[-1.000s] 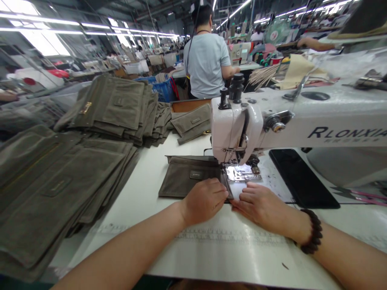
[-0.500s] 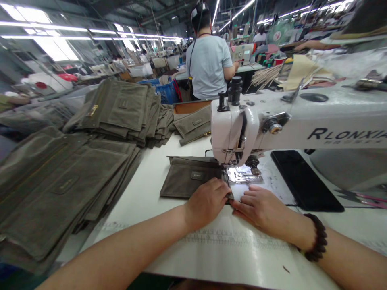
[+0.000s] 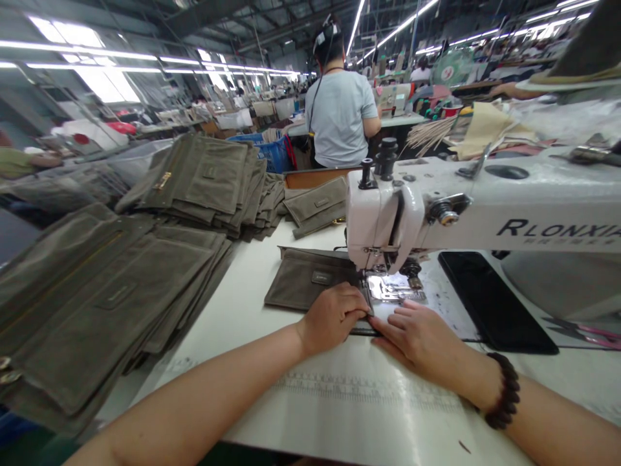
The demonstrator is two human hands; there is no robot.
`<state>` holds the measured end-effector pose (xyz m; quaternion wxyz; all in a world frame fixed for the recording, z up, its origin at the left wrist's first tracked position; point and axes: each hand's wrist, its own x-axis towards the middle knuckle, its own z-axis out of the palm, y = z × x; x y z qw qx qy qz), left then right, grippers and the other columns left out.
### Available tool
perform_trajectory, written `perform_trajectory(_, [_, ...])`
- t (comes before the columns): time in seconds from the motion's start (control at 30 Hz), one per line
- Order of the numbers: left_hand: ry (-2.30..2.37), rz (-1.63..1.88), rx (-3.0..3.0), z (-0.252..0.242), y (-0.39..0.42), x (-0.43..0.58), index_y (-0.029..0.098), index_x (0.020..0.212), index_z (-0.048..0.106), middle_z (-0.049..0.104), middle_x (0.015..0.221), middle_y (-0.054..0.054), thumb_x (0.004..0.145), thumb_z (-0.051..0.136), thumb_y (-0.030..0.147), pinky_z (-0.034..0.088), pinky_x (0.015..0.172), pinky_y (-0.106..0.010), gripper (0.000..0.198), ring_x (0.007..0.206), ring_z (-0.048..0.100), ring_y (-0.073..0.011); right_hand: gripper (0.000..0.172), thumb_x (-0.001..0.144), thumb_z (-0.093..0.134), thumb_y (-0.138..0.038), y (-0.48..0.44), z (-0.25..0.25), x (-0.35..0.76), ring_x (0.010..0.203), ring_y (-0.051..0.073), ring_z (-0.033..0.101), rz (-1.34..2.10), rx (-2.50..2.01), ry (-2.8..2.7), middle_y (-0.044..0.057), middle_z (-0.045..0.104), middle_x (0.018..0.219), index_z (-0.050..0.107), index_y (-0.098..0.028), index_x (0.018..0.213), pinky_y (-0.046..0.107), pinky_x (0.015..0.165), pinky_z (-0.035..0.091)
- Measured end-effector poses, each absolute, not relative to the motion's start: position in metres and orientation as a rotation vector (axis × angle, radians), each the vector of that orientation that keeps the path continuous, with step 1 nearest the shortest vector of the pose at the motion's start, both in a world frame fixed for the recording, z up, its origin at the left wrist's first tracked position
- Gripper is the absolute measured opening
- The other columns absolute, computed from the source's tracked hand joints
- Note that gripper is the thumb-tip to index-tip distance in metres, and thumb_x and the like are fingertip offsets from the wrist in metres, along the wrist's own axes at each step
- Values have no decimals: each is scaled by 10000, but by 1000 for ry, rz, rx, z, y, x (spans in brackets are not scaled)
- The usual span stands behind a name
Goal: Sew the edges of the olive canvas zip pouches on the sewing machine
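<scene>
A dark olive fabric pouch piece (image 3: 295,279) with a small label patch lies flat on the white table, its right edge under the presser foot of a white sewing machine (image 3: 378,217). My left hand (image 3: 334,317) rests on its near right part, thumb and fingers closed on the fabric near that edge. Beside it, on the machine bed, my right hand (image 3: 422,336) lies with fingers stretched left, the index fingertip touching the fabric edge. A dark beaded bracelet (image 3: 504,391) circles my right wrist. My left hand hides the piece's near right corner.
Piles of similar olive pieces (image 3: 121,285) stand at the left, and another piece (image 3: 317,202) lies behind the machine head. A black phone (image 3: 495,301) and pink-handled snips (image 3: 589,333) lie at the right. Ahead, a person in a light blue shirt (image 3: 339,113) sits facing away.
The fabric piece has shifted slightly away from me beside the machine's foot, its left end swinging back. Both hands keep nearly the same place at its edge. The whole view has tilted a little.
</scene>
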<state>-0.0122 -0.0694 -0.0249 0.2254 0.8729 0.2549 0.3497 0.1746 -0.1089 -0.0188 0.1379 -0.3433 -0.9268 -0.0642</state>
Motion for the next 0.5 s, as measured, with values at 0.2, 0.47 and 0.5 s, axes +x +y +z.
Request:
perform_trajectory(0.2, [692, 921, 2448, -26, -58, -12, 123, 768, 634, 652, 765, -50, 829, 474, 138, 469, 747, -269, 171, 773, 569, -146, 255, 885, 410, -315, -107, -21, 171, 534, 133, 477, -198, -1134, -2691, -3, 547, 574, 590, -142, 937, 303, 583, 238])
perform_trajectory(0.47, [639, 901, 2554, -28, -50, -13, 124, 774, 632, 653, 771, -33, 847, 471, 151, 451, 790, -270, 180, 760, 569, -135, 274, 886, 403, -315, -105, -22, 170, 525, 139, 482, -164, -1131, -2683, -2, 549, 583, 578, -120, 964, 308, 572, 251])
perform_trajectory(0.5, [630, 889, 2582, -28, -50, -14, 127, 779, 632, 651, 782, -32, 851, 465, 153, 450, 789, -267, 184, 766, 566, -135, 278, 892, 389, -312, -105, -22, 171, 523, 140, 482, -151, -1119, -2674, -3, 547, 581, 579, -120, 959, 309, 571, 252])
